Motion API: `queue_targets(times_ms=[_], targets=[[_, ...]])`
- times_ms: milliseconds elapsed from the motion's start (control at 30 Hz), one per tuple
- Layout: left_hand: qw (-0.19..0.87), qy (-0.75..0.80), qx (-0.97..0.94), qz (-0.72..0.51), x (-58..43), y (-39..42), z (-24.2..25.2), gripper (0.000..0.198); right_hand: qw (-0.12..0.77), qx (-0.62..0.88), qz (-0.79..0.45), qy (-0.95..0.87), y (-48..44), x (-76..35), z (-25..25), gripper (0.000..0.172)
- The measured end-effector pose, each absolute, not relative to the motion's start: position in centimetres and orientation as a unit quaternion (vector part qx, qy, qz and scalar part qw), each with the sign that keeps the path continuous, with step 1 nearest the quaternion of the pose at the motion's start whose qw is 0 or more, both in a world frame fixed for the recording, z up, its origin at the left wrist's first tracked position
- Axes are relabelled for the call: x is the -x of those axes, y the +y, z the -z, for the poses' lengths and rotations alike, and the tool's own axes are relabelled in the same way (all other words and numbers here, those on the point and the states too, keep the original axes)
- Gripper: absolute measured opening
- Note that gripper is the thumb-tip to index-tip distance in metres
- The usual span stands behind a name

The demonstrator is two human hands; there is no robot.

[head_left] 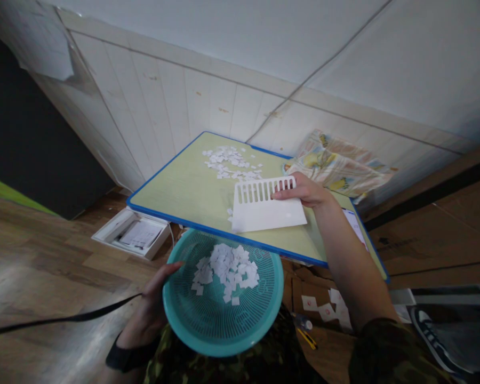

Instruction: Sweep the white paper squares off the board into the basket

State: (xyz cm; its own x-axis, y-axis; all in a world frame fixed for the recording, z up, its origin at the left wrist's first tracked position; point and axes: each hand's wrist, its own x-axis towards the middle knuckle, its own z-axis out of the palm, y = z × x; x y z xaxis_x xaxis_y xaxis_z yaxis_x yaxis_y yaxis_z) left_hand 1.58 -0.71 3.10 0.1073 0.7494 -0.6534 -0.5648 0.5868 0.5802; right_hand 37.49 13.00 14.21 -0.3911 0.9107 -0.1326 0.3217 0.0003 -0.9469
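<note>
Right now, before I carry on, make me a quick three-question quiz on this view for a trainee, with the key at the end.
1. Which hand is at the rim of the teal basket?
2. True or false: the right hand is empty.
3. Where do the small white pieces lie?
A. Both in the basket and on the blue-edged table
B. Only in the basket
C. Only on the blue-edged table

Key:
1. The left hand.
2. False; it holds a white slotted panel.
3. A.
</note>
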Motion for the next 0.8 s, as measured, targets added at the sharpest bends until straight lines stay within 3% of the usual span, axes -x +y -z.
queue_targets(times_ms=[333,800], targets=[[0.740,0.492,-0.087,-0.451,-1.8,-0.6,-3.3,0.009,0.394,0.485,-0.471,-0.623,14.0,-38.4,-13.5,0.038],[0.728,0.508,-0.064,-0.456,-1.3,-0.7,-3.2,0.013,0.307,0.482,-0.446,-0.689,14.0,-36.6,-12.1,0.038]])
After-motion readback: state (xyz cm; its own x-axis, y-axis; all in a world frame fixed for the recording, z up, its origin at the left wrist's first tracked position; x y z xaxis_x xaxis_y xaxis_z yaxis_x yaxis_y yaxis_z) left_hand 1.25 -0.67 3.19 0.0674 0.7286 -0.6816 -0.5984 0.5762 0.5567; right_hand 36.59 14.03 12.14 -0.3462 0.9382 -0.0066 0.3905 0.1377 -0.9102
